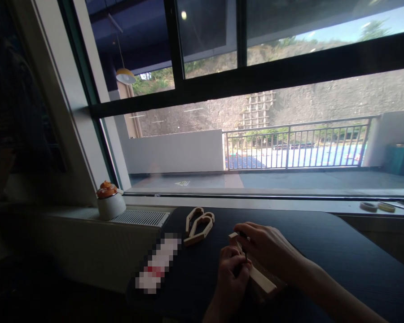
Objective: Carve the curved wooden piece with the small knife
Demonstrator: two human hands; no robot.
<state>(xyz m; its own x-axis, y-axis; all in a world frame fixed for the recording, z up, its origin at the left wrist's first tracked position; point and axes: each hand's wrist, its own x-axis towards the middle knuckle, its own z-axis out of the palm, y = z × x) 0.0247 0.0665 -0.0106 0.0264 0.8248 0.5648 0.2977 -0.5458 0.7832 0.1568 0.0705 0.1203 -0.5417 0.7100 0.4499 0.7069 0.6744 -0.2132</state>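
Observation:
My left hand [234, 271] is closed on a pale wooden bar [263, 280] over the dark table, with fingers pinched near the bar's middle. The bar slants toward me at the right, and a small wooden block end [233, 236] shows beyond my fingers. Above it my right hand [264, 240] is curled round a small dark tool with a thin shaft [246, 255], like a screwdriver. The shaft points down at the left fingertips; its tip is hidden. Left of my hands lie two curved, loop-shaped wooden pieces [202, 228], one partly overlapping the other.
The black table [309, 237] stands against a window sill [222, 202]. A blurred-out pale strip [160, 264] lies at its left edge. A white pot with an orange top [111, 202] sits on the left ledge. Tape rolls [377, 207] rest on the right sill.

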